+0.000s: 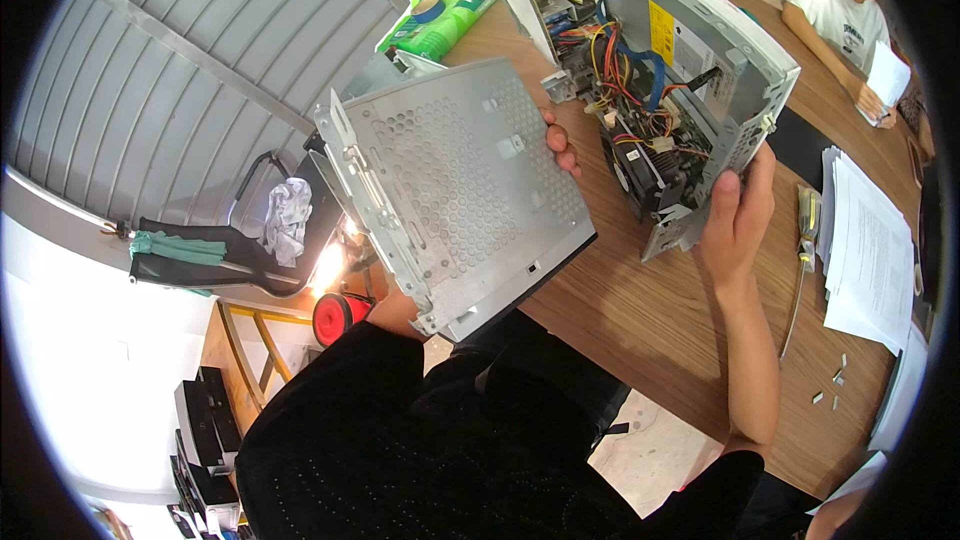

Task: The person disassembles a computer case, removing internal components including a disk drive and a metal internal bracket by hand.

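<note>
A perforated metal side panel of a computer case is held up in front of me, tilted. My left hand grips it from behind; only a few fingertips show at its right edge, the rest hidden by the panel. The opened computer case stands tilted on the table to the right, its inside facing me. Coloured cables and a black fan show in it. My right hand is closed on the case's near lower corner, thumb toward me.
On the wooden table a screwdriver, stacked papers and small loose pieces lie at the right. A green package with a roll of tape is behind the panel. Another person sits far right holding paper.
</note>
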